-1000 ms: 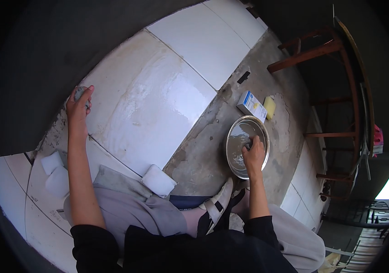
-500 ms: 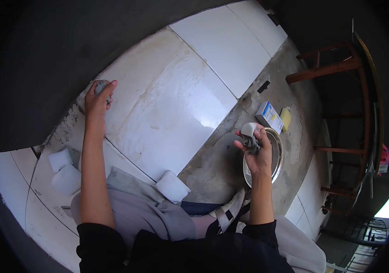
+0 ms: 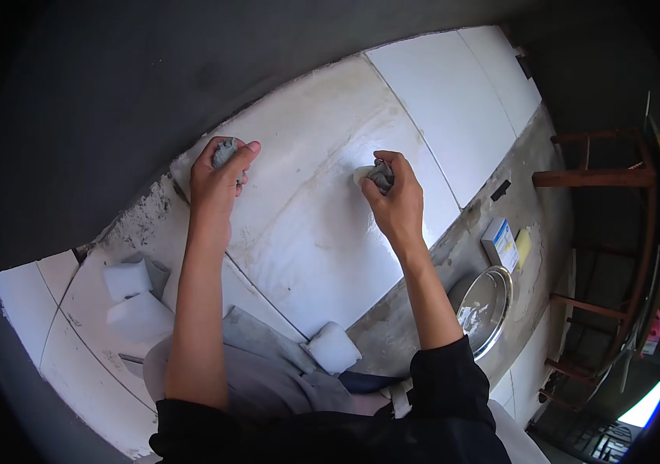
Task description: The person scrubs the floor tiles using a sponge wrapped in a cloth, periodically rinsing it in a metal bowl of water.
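Observation:
My left hand [image 3: 220,182] is closed around a crumpled grey cloth [image 3: 226,151], above the tile near the dark wall. My right hand [image 3: 399,203] grips a white sponge [image 3: 360,176] together with a bunched grey cloth [image 3: 382,176]. It is over a large white floor tile [image 3: 322,255] that looks wet and shiny, with brownish streaks on it. Whether the sponge touches the tile, I cannot tell. A round metal basin [image 3: 510,309] stands on the bare concrete to the right of my right forearm, with some liquid inside.
Beyond the basin lie a blue-and-white box [image 3: 501,244], a yellow sponge [image 3: 523,247] and a small black object [image 3: 501,190]. By my legs are a white block [image 3: 335,348] and a grey cloth [image 3: 267,340]. More white blocks [image 3: 127,280] sit at left. Wooden furniture [image 3: 593,178] stands at right.
My right hand has moved from above the basin to over the wet tile, carrying the sponge and cloth. My left hand still holds its cloth. The view has shifted, uncovering the basin.

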`<move>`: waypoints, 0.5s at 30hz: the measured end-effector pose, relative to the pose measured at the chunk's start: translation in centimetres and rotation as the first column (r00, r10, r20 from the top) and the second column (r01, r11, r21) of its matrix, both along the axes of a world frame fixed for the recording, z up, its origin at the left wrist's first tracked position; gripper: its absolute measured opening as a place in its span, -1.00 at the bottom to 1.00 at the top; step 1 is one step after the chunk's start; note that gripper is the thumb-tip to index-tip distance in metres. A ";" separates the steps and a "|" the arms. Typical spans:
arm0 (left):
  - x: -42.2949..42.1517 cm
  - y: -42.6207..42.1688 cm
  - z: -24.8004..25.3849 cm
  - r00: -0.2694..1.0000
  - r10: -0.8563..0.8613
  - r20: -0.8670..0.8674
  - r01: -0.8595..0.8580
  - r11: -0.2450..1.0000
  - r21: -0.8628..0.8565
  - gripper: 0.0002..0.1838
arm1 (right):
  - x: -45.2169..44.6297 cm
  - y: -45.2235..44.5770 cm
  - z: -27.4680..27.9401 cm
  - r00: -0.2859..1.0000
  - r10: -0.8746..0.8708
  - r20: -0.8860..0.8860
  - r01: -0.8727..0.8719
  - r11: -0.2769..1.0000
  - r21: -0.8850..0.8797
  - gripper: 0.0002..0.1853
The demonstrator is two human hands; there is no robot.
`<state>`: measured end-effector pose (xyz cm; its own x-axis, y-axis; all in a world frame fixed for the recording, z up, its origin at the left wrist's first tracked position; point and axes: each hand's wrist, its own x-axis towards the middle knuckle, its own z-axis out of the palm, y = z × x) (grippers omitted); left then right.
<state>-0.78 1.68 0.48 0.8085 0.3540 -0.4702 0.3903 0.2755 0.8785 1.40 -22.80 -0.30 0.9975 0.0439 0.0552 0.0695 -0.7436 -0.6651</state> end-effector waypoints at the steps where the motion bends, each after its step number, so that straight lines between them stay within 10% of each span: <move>1: 0.1 0.0 -0.1 1.000 0.002 -0.007 -0.002 1.000 -0.002 -0.79 | 0.3 0.4 -0.3 1.000 0.018 0.024 -0.018 1.000 -0.025 -0.58; 15: 0.3 0.3 -0.6 0.999 0.034 -0.037 -0.037 0.997 -0.072 -0.80 | 3.2 -0.2 -2.6 0.916 0.298 0.269 -0.244 0.945 -0.217 -0.65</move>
<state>-0.50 1.97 -0.09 0.7783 0.3457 -0.5242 0.4099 0.3527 0.8412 4.56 -22.97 -2.94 0.8852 0.3459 0.3110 0.4572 -0.7705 -0.4443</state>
